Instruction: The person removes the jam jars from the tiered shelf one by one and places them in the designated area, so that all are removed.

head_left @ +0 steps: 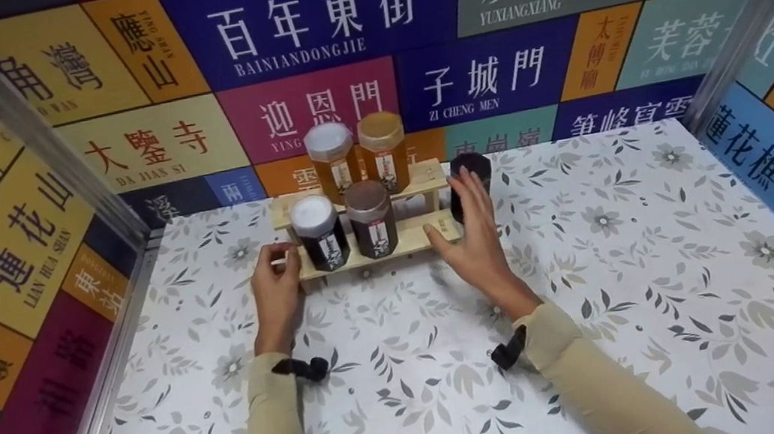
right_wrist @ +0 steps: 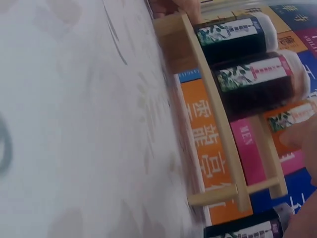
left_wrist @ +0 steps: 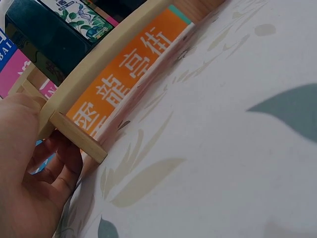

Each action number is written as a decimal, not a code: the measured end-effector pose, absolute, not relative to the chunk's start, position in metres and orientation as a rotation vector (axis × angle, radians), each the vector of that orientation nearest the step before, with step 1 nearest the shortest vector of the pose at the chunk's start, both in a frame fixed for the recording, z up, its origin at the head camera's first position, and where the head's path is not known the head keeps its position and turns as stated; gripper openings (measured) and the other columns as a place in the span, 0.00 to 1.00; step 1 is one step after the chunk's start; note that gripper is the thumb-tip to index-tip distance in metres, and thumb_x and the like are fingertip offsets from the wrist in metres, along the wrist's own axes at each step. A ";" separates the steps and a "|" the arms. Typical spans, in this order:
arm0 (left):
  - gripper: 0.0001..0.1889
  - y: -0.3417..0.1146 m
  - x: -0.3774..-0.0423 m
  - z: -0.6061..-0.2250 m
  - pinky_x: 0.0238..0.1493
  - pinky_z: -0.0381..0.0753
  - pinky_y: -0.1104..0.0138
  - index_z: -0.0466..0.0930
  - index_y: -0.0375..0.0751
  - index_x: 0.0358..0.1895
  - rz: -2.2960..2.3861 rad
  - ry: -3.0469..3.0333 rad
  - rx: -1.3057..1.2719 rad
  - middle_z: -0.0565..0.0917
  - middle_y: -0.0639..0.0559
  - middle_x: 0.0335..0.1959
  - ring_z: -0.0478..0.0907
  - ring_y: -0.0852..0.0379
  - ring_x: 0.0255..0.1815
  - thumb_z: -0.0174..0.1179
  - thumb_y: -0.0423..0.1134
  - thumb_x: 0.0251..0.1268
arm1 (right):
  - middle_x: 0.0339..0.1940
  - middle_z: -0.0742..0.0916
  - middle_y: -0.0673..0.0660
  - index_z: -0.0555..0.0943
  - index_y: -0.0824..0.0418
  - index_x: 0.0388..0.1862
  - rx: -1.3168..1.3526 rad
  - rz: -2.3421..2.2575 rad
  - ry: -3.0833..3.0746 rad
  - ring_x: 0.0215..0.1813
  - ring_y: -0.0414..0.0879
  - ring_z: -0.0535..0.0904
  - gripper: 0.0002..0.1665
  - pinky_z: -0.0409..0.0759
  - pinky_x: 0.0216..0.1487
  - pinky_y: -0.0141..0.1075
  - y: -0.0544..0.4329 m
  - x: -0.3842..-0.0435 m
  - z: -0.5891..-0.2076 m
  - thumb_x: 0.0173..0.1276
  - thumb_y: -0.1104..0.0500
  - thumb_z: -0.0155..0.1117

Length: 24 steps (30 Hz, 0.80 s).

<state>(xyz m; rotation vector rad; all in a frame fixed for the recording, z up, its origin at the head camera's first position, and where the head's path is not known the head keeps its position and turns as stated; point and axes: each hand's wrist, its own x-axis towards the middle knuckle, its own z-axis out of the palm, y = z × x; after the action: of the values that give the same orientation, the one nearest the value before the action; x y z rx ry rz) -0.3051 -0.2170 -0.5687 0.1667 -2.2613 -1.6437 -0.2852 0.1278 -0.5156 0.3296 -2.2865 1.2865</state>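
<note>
Rack (head_left: pixel 414 236): pale bare wood, smooth-looking, matt, no obvious varnish; grain faint. Amber jars (head_left: pixel 387 161) and dark jars (head_left: pixel 373 234): smooth, glossy, see-through on the amber ones; glass or clear plastic, can't tell. White lid (head_left: pixel 313 213): smooth, soft sheen, probably plastic. Jar labels (right_wrist: pixel 255 71): paper-like, flat, printed. Table covering (head_left: pixel 396 390): smooth, mostly matt, leaf-printed; cloth or vinyl, can't tell. Wall panels (head_left: pixel 329 17): flat, printed, smooth. Corner post (head_left: pixel 11 103): shiny, metal or clear plastic, unclear. Sleeves (head_left: pixel 273 430): matt woven-looking cloth. Wrist straps (head_left: pixel 295 368): black, material unclear.
</note>
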 end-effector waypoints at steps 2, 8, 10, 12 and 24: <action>0.11 -0.215 -0.305 -0.569 0.29 0.82 0.66 0.83 0.47 0.54 -1.625 -2.272 0.161 0.85 0.47 0.50 0.83 0.54 0.38 0.62 0.48 0.82 | 0.89 0.62 0.65 0.66 0.62 0.84 0.349 1.285 -2.257 0.91 0.59 0.52 0.48 0.52 0.89 0.59 0.121 -0.284 -0.517 0.70 0.57 0.78; 0.11 -0.213 -0.307 -0.569 0.29 0.81 0.68 0.84 0.45 0.55 -1.588 -2.280 0.151 0.86 0.47 0.50 0.83 0.54 0.37 0.62 0.47 0.82 | 0.83 0.71 0.66 0.69 0.63 0.81 0.462 1.356 -2.203 0.85 0.56 0.66 0.46 0.69 0.83 0.54 0.098 -0.282 -0.518 0.70 0.53 0.79; 0.11 -0.213 -0.307 -0.569 0.29 0.81 0.68 0.84 0.46 0.55 -1.592 -2.279 0.149 0.86 0.48 0.51 0.83 0.54 0.38 0.62 0.47 0.82 | 0.81 0.73 0.63 0.69 0.61 0.81 0.489 1.389 -2.230 0.81 0.56 0.70 0.47 0.75 0.79 0.52 0.089 -0.282 -0.519 0.71 0.50 0.79; 0.11 -0.213 -0.307 -0.568 0.29 0.81 0.68 0.84 0.45 0.55 -1.596 -2.279 0.149 0.86 0.47 0.51 0.82 0.54 0.37 0.62 0.46 0.82 | 0.78 0.75 0.61 0.66 0.60 0.83 0.519 1.433 -2.272 0.77 0.56 0.75 0.49 0.80 0.74 0.51 0.080 -0.283 -0.521 0.71 0.48 0.80; 0.10 -0.218 -0.304 -0.568 0.28 0.82 0.65 0.83 0.47 0.55 -1.620 -2.273 0.156 0.85 0.47 0.50 0.82 0.53 0.36 0.61 0.47 0.83 | 0.79 0.78 0.58 0.64 0.55 0.84 0.418 1.511 -2.394 0.77 0.53 0.78 0.56 0.77 0.77 0.45 0.049 -0.292 -0.533 0.65 0.42 0.83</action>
<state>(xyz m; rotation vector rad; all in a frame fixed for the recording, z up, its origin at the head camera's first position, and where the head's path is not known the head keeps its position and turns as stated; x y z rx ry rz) -0.3038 -0.2181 -0.5676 0.1560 -2.2731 -1.6197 -0.2924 0.0492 -0.5330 0.4182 -2.3944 1.5105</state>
